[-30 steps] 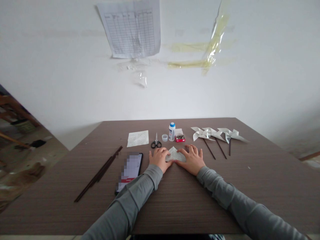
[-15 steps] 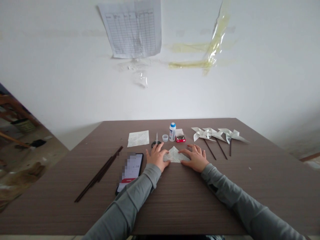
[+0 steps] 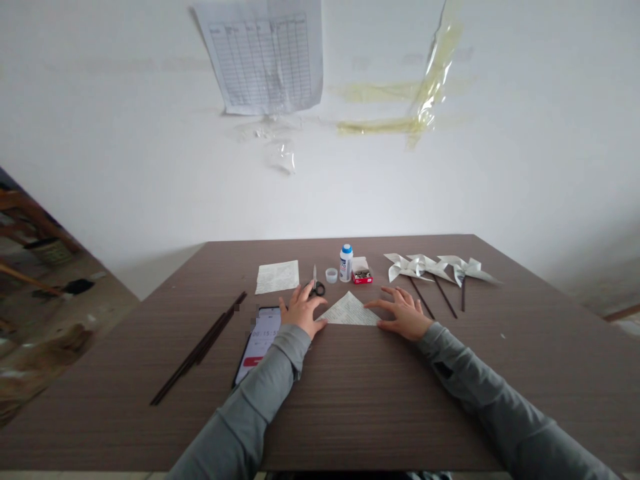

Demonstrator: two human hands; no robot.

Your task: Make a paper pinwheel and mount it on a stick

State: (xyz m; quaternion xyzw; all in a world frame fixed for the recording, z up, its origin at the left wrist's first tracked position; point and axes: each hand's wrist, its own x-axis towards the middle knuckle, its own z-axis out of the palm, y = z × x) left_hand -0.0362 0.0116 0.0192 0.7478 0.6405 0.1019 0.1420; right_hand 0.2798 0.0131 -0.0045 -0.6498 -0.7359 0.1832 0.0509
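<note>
A sheet of printed paper [image 3: 349,311], folded into a triangle, lies flat on the table with its point away from me. My left hand [image 3: 301,311] rests at its left corner, fingers spread, the thumb at the paper's edge. At the right corner my right hand [image 3: 404,313] has its fingers apart, the tips touching or just beside the paper. Just beyond my left hand lie scissors [image 3: 318,289] with dark handles, partly hidden by my fingers. A small clear cup [image 3: 331,275], a white glue bottle [image 3: 345,265] with a blue cap and an open red box [image 3: 363,277] of small metal pieces stand behind the triangle.
Paper pinwheels [image 3: 430,267] on dark sticks lie at the back right. Another paper sheet [image 3: 277,277] is at the back left. Dark sticks [image 3: 200,347] lie on the left, and a phone [image 3: 260,340] sits partly under my left forearm. A white wall [image 3: 150,167] rises behind the table.
Both hands have slid outward along the folded paper, the left one leftward and the right one rightward. More of the triangle now shows between them.
</note>
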